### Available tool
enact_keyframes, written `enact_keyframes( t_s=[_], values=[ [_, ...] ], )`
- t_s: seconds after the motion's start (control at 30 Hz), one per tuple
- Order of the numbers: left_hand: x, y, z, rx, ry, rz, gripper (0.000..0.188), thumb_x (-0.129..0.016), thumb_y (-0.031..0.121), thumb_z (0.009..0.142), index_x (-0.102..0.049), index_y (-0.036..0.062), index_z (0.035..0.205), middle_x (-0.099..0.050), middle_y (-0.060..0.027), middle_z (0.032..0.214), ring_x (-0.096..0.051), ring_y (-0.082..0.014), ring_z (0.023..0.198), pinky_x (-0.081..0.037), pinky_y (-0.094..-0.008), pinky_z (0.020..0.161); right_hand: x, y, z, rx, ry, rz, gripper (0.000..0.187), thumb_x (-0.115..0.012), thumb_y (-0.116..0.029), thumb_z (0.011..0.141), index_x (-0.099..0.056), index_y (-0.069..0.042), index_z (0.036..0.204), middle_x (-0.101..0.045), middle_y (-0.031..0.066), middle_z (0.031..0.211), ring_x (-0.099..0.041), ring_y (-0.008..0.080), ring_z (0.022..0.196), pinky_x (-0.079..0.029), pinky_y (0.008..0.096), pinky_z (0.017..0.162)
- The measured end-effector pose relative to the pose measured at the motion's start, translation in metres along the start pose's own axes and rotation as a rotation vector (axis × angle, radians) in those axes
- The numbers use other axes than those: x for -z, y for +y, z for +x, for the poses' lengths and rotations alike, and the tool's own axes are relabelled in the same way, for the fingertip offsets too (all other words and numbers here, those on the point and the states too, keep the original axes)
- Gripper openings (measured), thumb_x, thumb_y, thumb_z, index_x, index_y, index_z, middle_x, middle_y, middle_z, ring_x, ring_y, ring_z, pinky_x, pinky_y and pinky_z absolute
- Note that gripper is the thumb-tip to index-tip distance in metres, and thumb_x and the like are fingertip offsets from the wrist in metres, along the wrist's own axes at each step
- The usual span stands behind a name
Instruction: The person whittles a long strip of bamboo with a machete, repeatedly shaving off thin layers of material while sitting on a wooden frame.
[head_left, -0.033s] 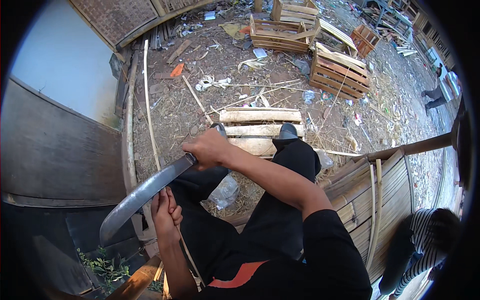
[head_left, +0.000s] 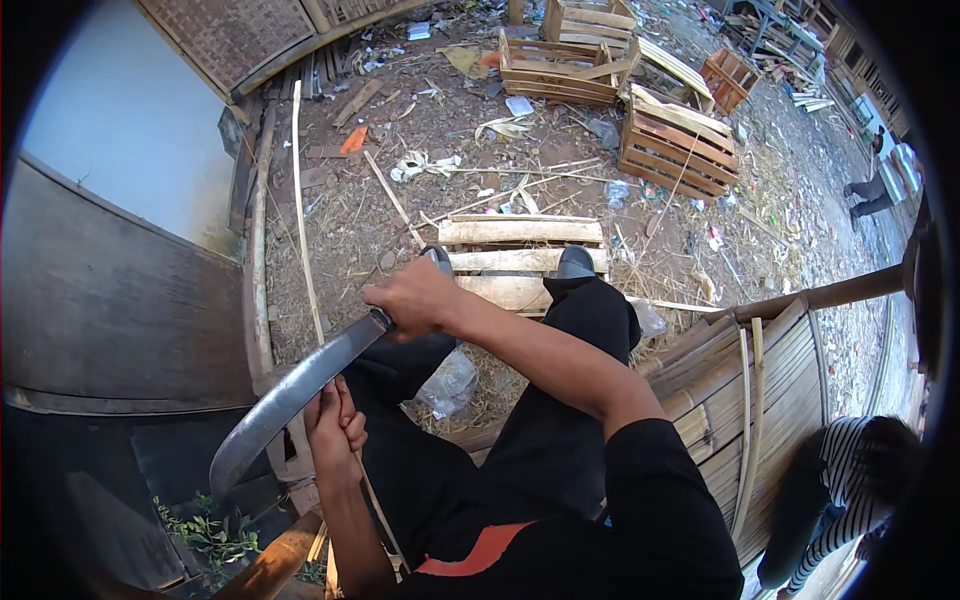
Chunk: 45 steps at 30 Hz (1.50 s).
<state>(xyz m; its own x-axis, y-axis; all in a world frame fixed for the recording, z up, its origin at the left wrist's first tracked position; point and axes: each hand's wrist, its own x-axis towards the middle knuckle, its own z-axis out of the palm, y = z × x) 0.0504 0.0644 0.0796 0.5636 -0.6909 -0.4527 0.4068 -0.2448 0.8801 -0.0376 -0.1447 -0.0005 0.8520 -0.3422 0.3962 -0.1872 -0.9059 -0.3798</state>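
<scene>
My right hand (head_left: pixel 415 300) is closed around the handle of a machete with a wide, curved blade (head_left: pixel 295 395). The blade slants down to the left, crossing over a long, thin bamboo strip (head_left: pixel 305 235). Just below the blade, my left hand (head_left: pixel 335 420) is closed on that strip. From my left fist the strip's lower part (head_left: pixel 376 510) runs back along my left forearm; its upper end reaches far ahead over the ground. The blade hides where it crosses the strip, so I cannot tell how deep the contact is.
Both my feet rest by a low slatted wooden crate (head_left: pixel 520 232). Several wooden crates (head_left: pixel 675 150) stand farther off to the right. A bamboo bench (head_left: pixel 720 400) is at my right, with a person in stripes (head_left: pixel 850 480) beside it. Dark wooden panelling (head_left: pixel 120 300) stands left.
The machete's tip has swung slightly to the right. The far end of the bamboo strip has also shifted a little right. Both hands keep their grips.
</scene>
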Motion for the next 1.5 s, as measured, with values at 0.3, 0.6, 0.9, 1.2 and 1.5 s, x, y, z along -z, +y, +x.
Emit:
enact_keyframes(
  t_s=[0.3, 0.6, 0.9, 1.2, 1.5],
  values=[
    [0.011, -0.002, -0.011, -0.036, -0.119, 0.057, 0.023, -0.043, 0.030, 0.105, -0.050, 0.0109, 0.095, -0.030, 0.0071, 0.061, -0.021, 0.0010, 0.043, -0.013, -0.0173, 0.035, 0.022, 0.039, 0.007, -0.349, 0.033, 0.026, 0.032, -0.071, -0.042, 0.071, -0.065, -0.013, 0.083, -0.064, 0.0143, 0.063, -0.067, 0.0365, 0.066, -0.053, 0.0479, 0.059],
    [0.008, -0.003, 0.001, 0.042, -0.192, 0.006, 0.025, -0.042, 0.031, 0.106, -0.049, 0.0095, 0.097, -0.029, 0.0064, 0.061, -0.021, -0.0004, 0.043, -0.014, -0.0186, 0.037, 0.014, 0.028, 0.004, -0.210, -0.026, -0.002, 0.030, -0.075, -0.037, 0.066, -0.064, -0.013, 0.079, -0.063, 0.0129, 0.060, -0.066, 0.0358, 0.063, -0.052, 0.0466, 0.059],
    [0.013, -0.009, 0.003, 0.068, -0.217, -0.053, 0.024, -0.039, 0.031, 0.106, -0.049, 0.0113, 0.097, -0.030, 0.0077, 0.061, -0.020, 0.0003, 0.042, -0.012, -0.0186, 0.035, 0.010, 0.011, 0.011, -0.072, -0.034, -0.014, 0.031, -0.073, -0.039, 0.069, -0.063, -0.013, 0.083, -0.064, 0.0129, 0.063, -0.066, 0.0348, 0.061, -0.052, 0.0462, 0.058],
    [0.021, -0.008, -0.007, 0.046, -0.202, -0.054, 0.025, -0.040, 0.032, 0.106, -0.049, 0.0097, 0.098, -0.029, 0.0068, 0.061, -0.021, 0.0000, 0.042, -0.013, -0.0184, 0.036, 0.004, 0.047, 0.017, -0.329, 0.050, 0.169, 0.029, -0.073, -0.037, 0.072, -0.066, -0.009, 0.078, -0.065, 0.0162, 0.065, -0.067, 0.0373, 0.066, -0.054, 0.0464, 0.063],
    [0.020, -0.011, -0.005, 0.065, -0.183, -0.035, 0.026, -0.041, 0.034, 0.106, -0.050, 0.0106, 0.098, -0.029, 0.0069, 0.061, -0.020, -0.0001, 0.042, -0.013, -0.0187, 0.036, 0.003, 0.023, 0.020, -0.140, -0.083, -0.006, 0.033, -0.074, -0.041, 0.069, -0.065, -0.012, 0.081, -0.064, 0.0139, 0.061, -0.066, 0.0356, 0.063, -0.054, 0.0463, 0.060]
  ],
)
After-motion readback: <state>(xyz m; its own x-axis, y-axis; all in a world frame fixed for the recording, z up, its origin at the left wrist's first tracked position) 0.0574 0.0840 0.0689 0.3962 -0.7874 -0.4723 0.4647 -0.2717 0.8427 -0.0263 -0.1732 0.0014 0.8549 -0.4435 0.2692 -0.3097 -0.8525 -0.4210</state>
